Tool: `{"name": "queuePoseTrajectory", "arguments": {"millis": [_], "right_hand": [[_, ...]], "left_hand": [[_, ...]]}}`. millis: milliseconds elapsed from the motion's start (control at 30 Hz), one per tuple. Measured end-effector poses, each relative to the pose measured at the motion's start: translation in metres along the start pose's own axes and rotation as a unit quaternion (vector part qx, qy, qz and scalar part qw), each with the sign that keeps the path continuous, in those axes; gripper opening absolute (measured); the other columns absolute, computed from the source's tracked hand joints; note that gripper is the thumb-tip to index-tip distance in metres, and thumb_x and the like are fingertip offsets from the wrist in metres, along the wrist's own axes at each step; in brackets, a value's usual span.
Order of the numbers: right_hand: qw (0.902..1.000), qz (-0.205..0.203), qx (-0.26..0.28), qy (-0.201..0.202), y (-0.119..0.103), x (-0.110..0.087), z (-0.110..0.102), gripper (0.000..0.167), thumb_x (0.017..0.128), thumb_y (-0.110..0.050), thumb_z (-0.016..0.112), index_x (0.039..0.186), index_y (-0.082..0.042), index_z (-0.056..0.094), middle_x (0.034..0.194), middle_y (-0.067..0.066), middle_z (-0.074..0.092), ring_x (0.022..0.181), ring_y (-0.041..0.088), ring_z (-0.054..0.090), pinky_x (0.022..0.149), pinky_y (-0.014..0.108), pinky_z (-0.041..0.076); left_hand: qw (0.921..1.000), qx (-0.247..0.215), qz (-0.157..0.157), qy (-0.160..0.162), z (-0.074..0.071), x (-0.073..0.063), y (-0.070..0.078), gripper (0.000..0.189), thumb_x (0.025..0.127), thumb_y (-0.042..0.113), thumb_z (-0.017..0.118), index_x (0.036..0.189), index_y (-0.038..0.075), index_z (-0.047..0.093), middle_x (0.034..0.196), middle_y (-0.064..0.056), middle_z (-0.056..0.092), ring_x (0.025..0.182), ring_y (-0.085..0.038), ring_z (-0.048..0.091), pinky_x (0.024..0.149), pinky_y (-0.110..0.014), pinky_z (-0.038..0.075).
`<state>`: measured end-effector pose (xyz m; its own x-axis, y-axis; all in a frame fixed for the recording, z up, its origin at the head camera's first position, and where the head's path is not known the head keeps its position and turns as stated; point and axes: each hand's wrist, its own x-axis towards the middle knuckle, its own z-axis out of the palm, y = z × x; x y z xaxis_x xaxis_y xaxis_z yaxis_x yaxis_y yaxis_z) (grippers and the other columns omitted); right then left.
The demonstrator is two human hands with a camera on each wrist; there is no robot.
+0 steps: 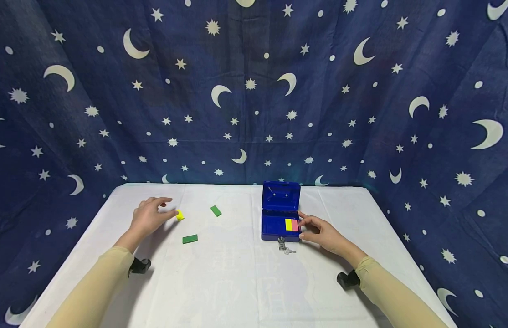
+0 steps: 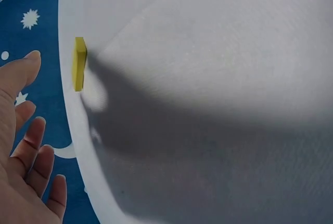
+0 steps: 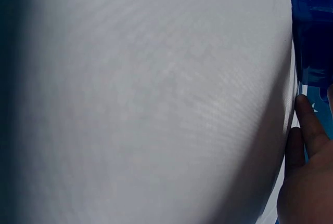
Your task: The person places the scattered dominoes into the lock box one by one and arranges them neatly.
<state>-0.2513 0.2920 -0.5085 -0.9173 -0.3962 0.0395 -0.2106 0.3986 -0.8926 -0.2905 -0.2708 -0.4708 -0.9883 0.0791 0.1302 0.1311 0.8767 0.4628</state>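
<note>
Yellow block (image 1: 180, 215) sits beside the left hand (image 1: 149, 216).

A dark blue cash box (image 1: 272, 225) stands open, lid raised; a yellow block (image 1: 288, 224) and a pink block (image 1: 295, 225) sit side by side at its inner right; well left, another yellow block (image 1: 180, 215) and two green blocks (image 1: 190, 239) lie apart

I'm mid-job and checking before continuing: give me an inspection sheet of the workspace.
Surface: white cloth, creased.
Job's things: blue box, lid up; yellow block and pink block inside it; loose yellow block, near green block and far green block outside.
Clutter: keys at the box's front.
Hands: left hand beside the loose yellow block, holding nothing; right hand at the box's right side.
Cables: nothing seen.
Surroundings: blue patterned backdrop.
</note>
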Motion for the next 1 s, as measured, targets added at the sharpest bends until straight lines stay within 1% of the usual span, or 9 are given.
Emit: {"name": "queuePoseTrajectory", "arguments": {"millis": [267, 500, 700, 833, 1000], "right_hand": [[1.0000, -0.007, -0.004, 0.000, 0.001, 0.001, 0.000, 0.030, 0.094, -0.018, 0.076, 0.120, -0.009, 0.064, 0.163, 0.007, 0.035, 0.151, 0.036, 0.026, 0.118, 0.055, 0.022], [0.9999, -0.010, 0.010, 0.001, 0.003, 0.002, 0.000, 0.030, 0.093, -0.018, 0.077, 0.119, -0.009, 0.064, 0.163, 0.009, 0.035, 0.151, 0.036, 0.027, 0.118, 0.053, 0.022], [0.9999, -0.007, 0.007, 0.002, 0.004, 0.002, -0.001, 0.029, 0.093, -0.020, 0.077, 0.118, -0.010, 0.064, 0.163, 0.007, 0.035, 0.151, 0.036, 0.027, 0.119, 0.053, 0.021], [1.0000, -0.005, 0.003, 0.001, 0.004, 0.002, -0.001, 0.030, 0.094, -0.020, 0.077, 0.119, -0.009, 0.064, 0.163, 0.007, 0.035, 0.151, 0.036, 0.026, 0.119, 0.053, 0.021], [1.0000, -0.001, -0.001, 0.001, 0.003, 0.002, -0.001, 0.029, 0.094, -0.019, 0.077, 0.118, -0.009, 0.064, 0.163, 0.007, 0.035, 0.151, 0.035, 0.026, 0.119, 0.053, 0.021]], "left_hand": [[0.9992, 0.006, -0.017, -0.036, 0.006, 0.001, -0.002, 0.069, 0.091, 0.048, 0.074, 0.143, 0.006, 0.057, 0.123, -0.020, 0.061, 0.116, -0.046, 0.050, 0.094, -0.065, 0.034], [0.9986, 0.007, -0.023, -0.048, 0.014, 0.001, -0.004, 0.069, 0.090, 0.046, 0.076, 0.141, 0.004, 0.058, 0.119, -0.018, 0.064, 0.112, -0.043, 0.054, 0.093, -0.064, 0.036], [0.9980, 0.003, -0.027, -0.057, 0.017, 0.002, -0.005, 0.068, 0.088, 0.045, 0.078, 0.139, 0.003, 0.060, 0.110, -0.014, 0.066, 0.101, -0.036, 0.058, 0.087, -0.059, 0.040], [0.9975, 0.001, -0.033, -0.063, 0.018, 0.002, -0.006, 0.068, 0.088, 0.043, 0.078, 0.139, 0.002, 0.059, 0.104, -0.011, 0.065, 0.093, -0.030, 0.057, 0.084, -0.055, 0.041], [0.9969, -0.001, -0.039, -0.068, 0.020, 0.001, -0.007, 0.068, 0.089, 0.042, 0.078, 0.138, 0.000, 0.058, 0.102, -0.012, 0.064, 0.090, -0.029, 0.055, 0.082, -0.055, 0.041]]}}
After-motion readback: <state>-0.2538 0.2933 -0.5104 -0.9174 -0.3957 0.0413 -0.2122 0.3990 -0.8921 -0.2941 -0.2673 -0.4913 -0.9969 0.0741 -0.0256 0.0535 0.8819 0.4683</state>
